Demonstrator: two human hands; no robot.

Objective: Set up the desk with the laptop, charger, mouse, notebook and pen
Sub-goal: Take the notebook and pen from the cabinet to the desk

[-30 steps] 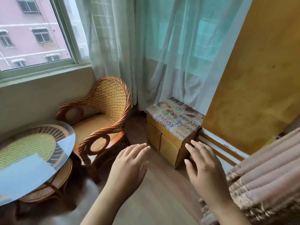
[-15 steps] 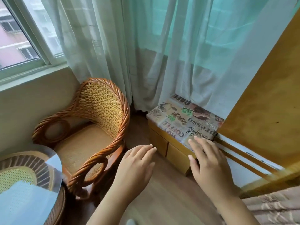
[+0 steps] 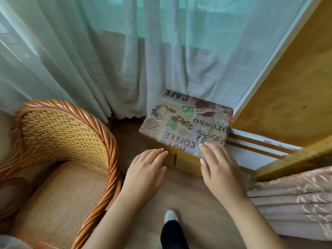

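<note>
No laptop, charger, mouse, notebook or pen is in view. A low wooden cabinet (image 3: 186,162) with two drawer fronts stands against the curtain, topped by a coffee-print cloth (image 3: 186,123). My left hand (image 3: 145,169) hovers flat in front of the cabinet's left drawer, fingers extended, holding nothing. My right hand (image 3: 219,168) reaches over the cabinet's front right corner, fingertips at the cloth's edge, palm down and empty.
A wicker armchair (image 3: 59,150) fills the left. Sheer curtains (image 3: 125,51) hang behind. A yellow wooden panel (image 3: 291,90) rises at right, with patterned fabric (image 3: 294,200) below it. My foot in a white shoe (image 3: 170,216) stands on the wooden floor.
The view has swung right and down toward the cabinet; the glass-topped wicker table and the window left the frame. Both hands came closer to the cabinet.
</note>
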